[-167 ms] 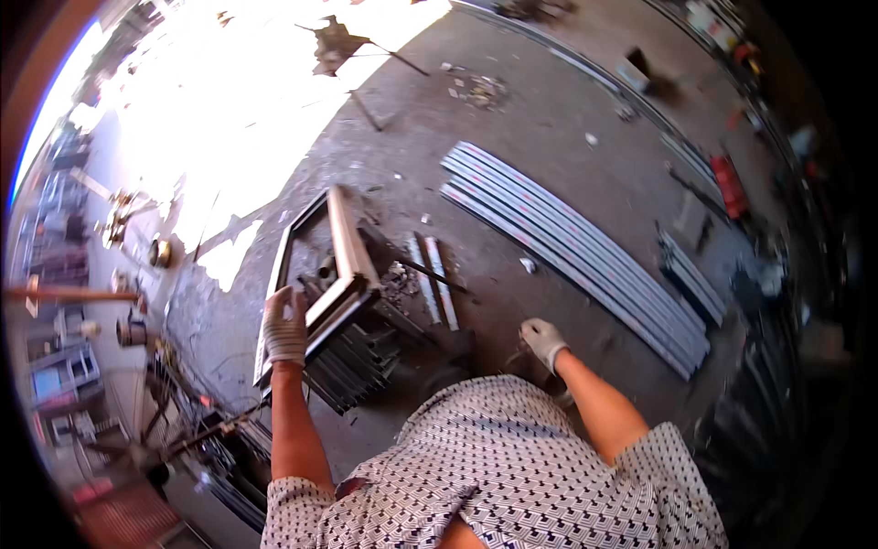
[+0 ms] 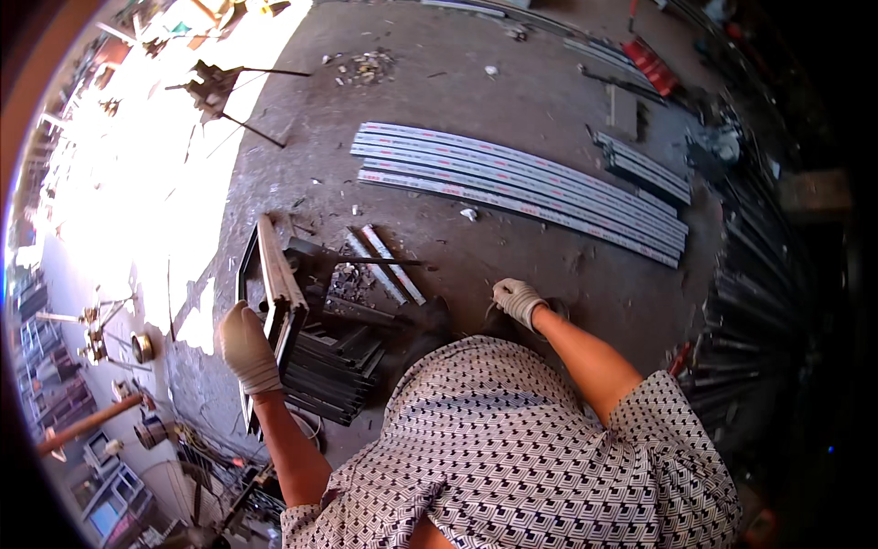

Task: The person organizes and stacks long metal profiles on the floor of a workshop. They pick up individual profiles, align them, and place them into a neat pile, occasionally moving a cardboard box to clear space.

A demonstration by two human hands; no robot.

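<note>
My left hand [image 2: 248, 350], in a pale knit glove, is closed around the near left side of a dark rectangular metal frame [image 2: 274, 265]. The frame stands tilted, its long side seen nearly edge-on. Beneath and beside it lies a stack of dark metal bars [image 2: 334, 375]. My right hand [image 2: 519, 302], gloved too, hangs in front of my body with its fingers curled; what they hold, if anything, is too small to make out.
Long silvery bars [image 2: 521, 188] lie side by side on the floor ahead. Two short strips [image 2: 393, 263] lie beside the frame amid scraps. Shorter bars [image 2: 640, 166] and a red object [image 2: 651, 69] are farther right. A dark stand [image 2: 215, 91] is far left; dark bars [image 2: 759, 284] pile up at right.
The view has turned rightward, so the long bars appear more level. The frame has tipped and shows a narrower opening, my left hand still at its side. My right hand remains curled.
</note>
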